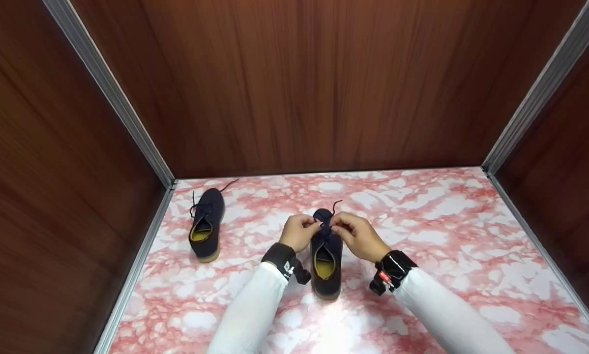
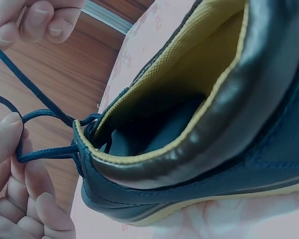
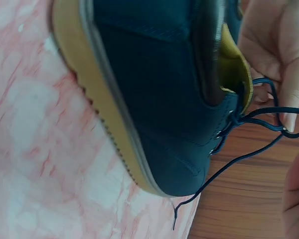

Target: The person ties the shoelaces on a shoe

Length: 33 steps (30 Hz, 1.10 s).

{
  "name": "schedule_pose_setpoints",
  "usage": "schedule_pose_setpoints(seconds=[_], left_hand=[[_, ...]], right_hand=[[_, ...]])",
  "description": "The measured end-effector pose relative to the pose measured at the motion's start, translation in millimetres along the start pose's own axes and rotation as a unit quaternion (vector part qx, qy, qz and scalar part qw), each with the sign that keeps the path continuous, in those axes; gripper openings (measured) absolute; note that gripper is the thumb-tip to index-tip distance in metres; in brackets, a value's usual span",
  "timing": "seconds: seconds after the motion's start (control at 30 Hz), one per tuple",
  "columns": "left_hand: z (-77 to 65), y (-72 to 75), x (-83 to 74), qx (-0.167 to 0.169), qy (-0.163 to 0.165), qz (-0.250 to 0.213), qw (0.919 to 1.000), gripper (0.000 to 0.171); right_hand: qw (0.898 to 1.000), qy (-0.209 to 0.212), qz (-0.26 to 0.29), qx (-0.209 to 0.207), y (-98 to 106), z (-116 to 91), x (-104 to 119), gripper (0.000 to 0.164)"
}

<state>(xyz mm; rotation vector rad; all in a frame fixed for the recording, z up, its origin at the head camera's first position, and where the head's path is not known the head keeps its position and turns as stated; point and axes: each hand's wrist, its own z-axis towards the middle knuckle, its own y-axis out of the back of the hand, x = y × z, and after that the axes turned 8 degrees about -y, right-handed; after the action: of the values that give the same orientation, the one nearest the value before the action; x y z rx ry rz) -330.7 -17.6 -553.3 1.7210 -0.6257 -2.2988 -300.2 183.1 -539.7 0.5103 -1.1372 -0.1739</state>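
Observation:
A dark navy lace-up shoe (image 1: pixel 327 285) with a yellow lining and tan sole stands upright, heel toward me. My left hand (image 1: pixel 297 233) is at its left and pinches a loop of the navy shoelace (image 2: pixel 45 153) between thumb and finger. From the right, my right hand (image 1: pixel 362 237) bends thumb and forefinger together over the laces; its fingertips lie outside the right wrist view. One strand pulls taut toward the right hand in the left wrist view. Another lace end (image 3: pixel 175 219) trails past the toe.
A matching shoe (image 1: pixel 208 211) stands to the left with its laces loose. The floor (image 1: pixel 422 211) has a red and white marbled pattern. Brown wood-look panels (image 1: pixel 324 88) with metal corner strips (image 1: pixel 127 108) enclose it at the back and sides.

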Motion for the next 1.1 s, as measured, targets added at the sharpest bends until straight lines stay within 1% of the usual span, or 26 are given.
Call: schedule_pose_setpoints(seconds=[0.07,0.13,0.23,0.33,0.43,0.6,0.77,0.93,1.03,1.1], left_hand=[[-0.1,0.1,-0.3,-0.002,-0.003,0.001,1.0,0.017],[-0.4,0.5,-0.4,-0.001,-0.005,0.001,1.0,0.017],[-0.4,1.1,0.1,0.0,-0.005,-0.002,1.0,0.017],[-0.2,2.0,1.5,0.001,0.004,-0.005,1.0,0.016],[-0.4,3.1,4.6,0.002,0.009,-0.007,0.9999,0.016],[-2.4,5.7,12.2,0.01,0.018,-0.016,0.9997,0.021],[-5.1,8.0,15.3,0.025,0.035,-0.023,0.9988,0.026],[-5.0,7.1,9.4,0.026,0.036,-0.034,0.9984,0.025],[-4.5,5.0,5.2,0.022,0.034,-0.043,0.9983,0.023],[-4.1,3.2,3.4,0.02,0.035,-0.049,0.998,0.021]], right_hand=[[0.999,0.025,-0.033,-0.007,-0.7,-0.7,-0.2,0.004],[0.995,0.057,-0.075,-0.018,-1.5,-1.4,-0.4,0.004],[0.985,0.106,-0.133,-0.03,-2.2,-2.0,-1.1,0.005],[0.976,0.136,-0.171,-0.025,-2.9,-2.3,-2.9,0.006],[0.972,0.14,-0.189,-0.019,-3.0,-2.9,-5.5,0.005],[0.973,0.121,-0.194,-0.017,-2.1,-4.7,-7.9,0.005],[0.969,0.121,-0.213,-0.032,-1.9,-5.7,-5.5,0.006],[0.959,0.146,-0.229,-0.076,-1.6,-2.3,-1.5,0.011],[0.951,0.171,-0.239,-0.099,-1.4,-0.4,-0.7,0.015],[0.944,0.187,-0.252,-0.106,-1.2,-0.1,-1.3,0.016]])
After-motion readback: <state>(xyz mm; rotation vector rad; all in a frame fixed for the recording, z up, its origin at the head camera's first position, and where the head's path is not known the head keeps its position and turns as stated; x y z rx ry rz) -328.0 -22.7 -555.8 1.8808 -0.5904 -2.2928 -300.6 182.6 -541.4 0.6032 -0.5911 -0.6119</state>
